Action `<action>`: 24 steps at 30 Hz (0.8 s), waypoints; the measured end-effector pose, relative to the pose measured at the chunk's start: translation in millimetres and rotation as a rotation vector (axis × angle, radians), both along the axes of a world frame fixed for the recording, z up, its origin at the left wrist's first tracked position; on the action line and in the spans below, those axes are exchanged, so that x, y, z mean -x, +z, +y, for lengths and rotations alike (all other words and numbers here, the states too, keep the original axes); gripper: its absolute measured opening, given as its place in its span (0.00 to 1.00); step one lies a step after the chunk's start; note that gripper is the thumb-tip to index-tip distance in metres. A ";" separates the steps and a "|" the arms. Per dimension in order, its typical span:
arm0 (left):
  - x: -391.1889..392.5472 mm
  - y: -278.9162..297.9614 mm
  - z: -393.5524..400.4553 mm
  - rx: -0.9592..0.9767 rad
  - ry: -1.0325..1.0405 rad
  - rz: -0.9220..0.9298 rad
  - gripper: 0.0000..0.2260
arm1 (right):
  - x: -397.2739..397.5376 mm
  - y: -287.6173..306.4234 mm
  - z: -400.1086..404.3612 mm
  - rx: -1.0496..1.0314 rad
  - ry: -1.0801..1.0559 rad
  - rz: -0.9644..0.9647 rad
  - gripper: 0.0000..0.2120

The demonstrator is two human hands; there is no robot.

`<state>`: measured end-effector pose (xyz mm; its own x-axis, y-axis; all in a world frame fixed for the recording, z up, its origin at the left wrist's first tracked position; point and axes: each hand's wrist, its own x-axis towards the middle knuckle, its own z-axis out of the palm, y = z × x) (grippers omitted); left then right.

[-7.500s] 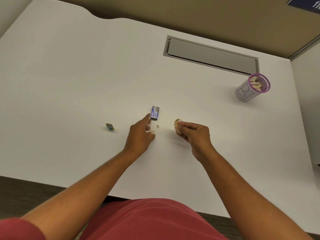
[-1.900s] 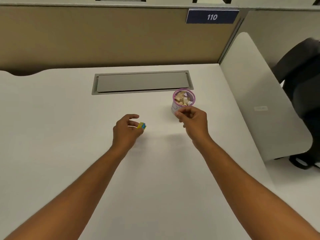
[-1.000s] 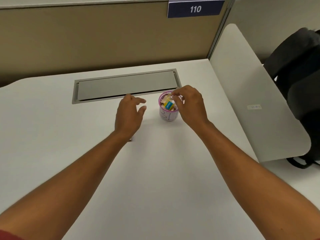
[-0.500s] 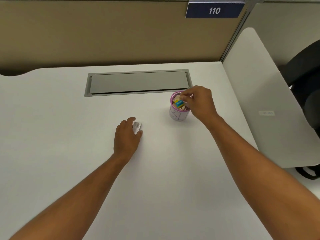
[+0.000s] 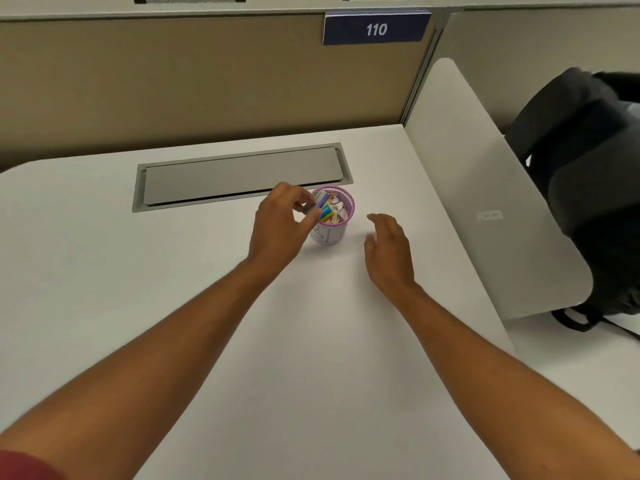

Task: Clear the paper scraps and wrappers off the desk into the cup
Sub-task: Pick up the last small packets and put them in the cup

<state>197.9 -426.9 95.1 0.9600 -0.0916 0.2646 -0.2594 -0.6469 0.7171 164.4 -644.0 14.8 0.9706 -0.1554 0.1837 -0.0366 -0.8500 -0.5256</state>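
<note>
A white cup (image 5: pixel 330 234) with a purple rim stands on the white desk (image 5: pixel 311 341) just in front of the cable hatch. It holds a blue and yellow wrapper (image 5: pixel 327 213) and several paper scraps (image 5: pixel 338 206). My left hand (image 5: pixel 280 230) is at the cup's left rim, thumb and fingers pinched on a small white wrapper (image 5: pixel 319 198) that reaches over the rim. My right hand (image 5: pixel 389 251) hovers to the right of the cup, fingers apart, holding nothing.
A grey cable hatch (image 5: pixel 242 176) is set into the desk behind the cup. A tan partition (image 5: pixel 173 81) with a "110" sign (image 5: pixel 375 29) closes the back. A white side panel (image 5: pixel 485 202) bounds the right; a black bag (image 5: pixel 595 161) lies beyond it.
My left hand lifted the white wrapper off the desk and carried it to the cup's rim. My right hand left the cup and moved to its right, now open.
</note>
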 end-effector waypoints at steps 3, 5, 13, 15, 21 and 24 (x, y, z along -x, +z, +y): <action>-10.1 -1.0 -11.9 -0.092 -0.046 -0.052 0.08 | 15.0 -22.5 -3.5 0.111 0.122 0.176 0.24; -14.7 -2.9 -15.9 -0.144 -0.052 -0.076 0.10 | 20.2 -32.7 -3.3 0.189 0.186 0.221 0.26; -37.8 -11.4 -26.8 -0.446 -0.133 -0.130 0.11 | 24.9 -37.9 -1.8 0.305 0.180 0.184 0.30; -42.4 -13.6 -27.5 -0.487 -0.182 -0.110 0.11 | 25.1 -37.3 -1.2 0.301 0.170 0.178 0.30; -43.8 -17.4 -29.8 -0.611 -0.192 -0.097 0.12 | 25.1 -35.7 -1.0 0.308 0.164 0.184 0.29; -40.7 -11.8 -24.6 -0.495 -0.139 -0.117 0.13 | 23.5 -35.0 -1.0 0.302 0.163 0.168 0.29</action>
